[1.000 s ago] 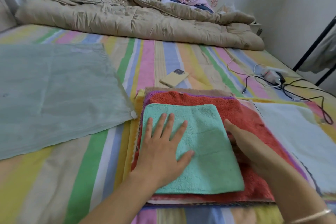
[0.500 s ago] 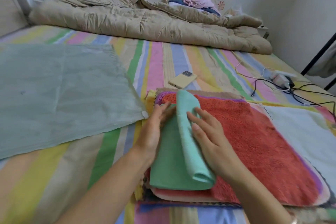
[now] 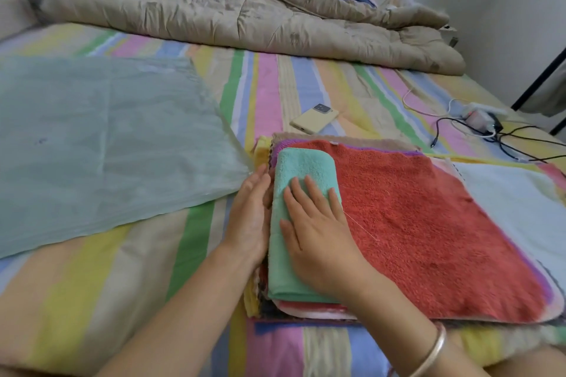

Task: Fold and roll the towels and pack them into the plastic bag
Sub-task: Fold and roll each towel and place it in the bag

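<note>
Folded mint towel (image 3: 303, 168) lies along the left edge of the towel stack (image 3: 428, 223). Right hand (image 3: 318, 223) presses it, fingers straight and apart; left hand (image 3: 249, 217), fingers flat together, braces its side. Probably soft, springy: grip a short end.

Bag (image 3: 101, 144) left of towel stack (image 3: 428, 223)

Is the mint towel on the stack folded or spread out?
Folded. The mint towel lies as a narrow strip on the red towel, layers showing at its near end; the right hand presses on it.
</note>
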Demonstrator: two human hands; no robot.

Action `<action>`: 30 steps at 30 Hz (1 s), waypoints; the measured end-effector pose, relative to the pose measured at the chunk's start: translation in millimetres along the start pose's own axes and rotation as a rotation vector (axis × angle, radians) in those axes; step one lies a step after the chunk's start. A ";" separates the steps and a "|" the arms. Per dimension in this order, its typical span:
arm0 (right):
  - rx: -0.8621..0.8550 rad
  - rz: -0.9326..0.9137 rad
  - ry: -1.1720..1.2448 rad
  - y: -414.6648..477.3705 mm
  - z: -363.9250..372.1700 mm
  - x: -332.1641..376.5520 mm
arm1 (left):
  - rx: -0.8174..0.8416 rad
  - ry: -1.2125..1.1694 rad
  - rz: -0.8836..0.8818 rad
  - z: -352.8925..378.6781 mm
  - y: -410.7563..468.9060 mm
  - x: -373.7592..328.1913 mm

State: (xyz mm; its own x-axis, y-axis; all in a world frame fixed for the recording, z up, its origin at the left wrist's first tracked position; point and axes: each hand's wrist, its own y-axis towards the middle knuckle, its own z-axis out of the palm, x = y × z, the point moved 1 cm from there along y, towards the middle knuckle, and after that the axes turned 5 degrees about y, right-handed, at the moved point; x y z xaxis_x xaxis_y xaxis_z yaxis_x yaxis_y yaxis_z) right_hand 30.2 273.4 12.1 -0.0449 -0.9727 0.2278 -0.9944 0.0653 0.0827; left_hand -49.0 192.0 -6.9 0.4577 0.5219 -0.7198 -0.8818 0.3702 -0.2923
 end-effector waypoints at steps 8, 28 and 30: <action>-0.032 -0.006 -0.022 0.5 10.7 0.9 | -0.135 0.852 0.184 -26.4 12.4 -15.4; -0.050 0.212 0.735 -4.4 -45.9 5.4 | 0.047 0.798 -0.068 -25.5 9.2 -38.1; -0.087 0.133 0.797 4.8 -53.0 18.7 | 0.117 0.633 -0.151 -36.9 3.9 -55.4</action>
State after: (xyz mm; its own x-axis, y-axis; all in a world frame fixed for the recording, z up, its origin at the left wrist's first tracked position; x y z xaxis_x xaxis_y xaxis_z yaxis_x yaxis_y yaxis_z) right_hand 29.6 267.4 68.2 -0.0484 -0.5065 0.8609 -0.9731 0.2183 0.0738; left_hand -82.0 136.1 8.6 0.3885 -0.0815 -0.9178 -0.7788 0.5034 -0.3743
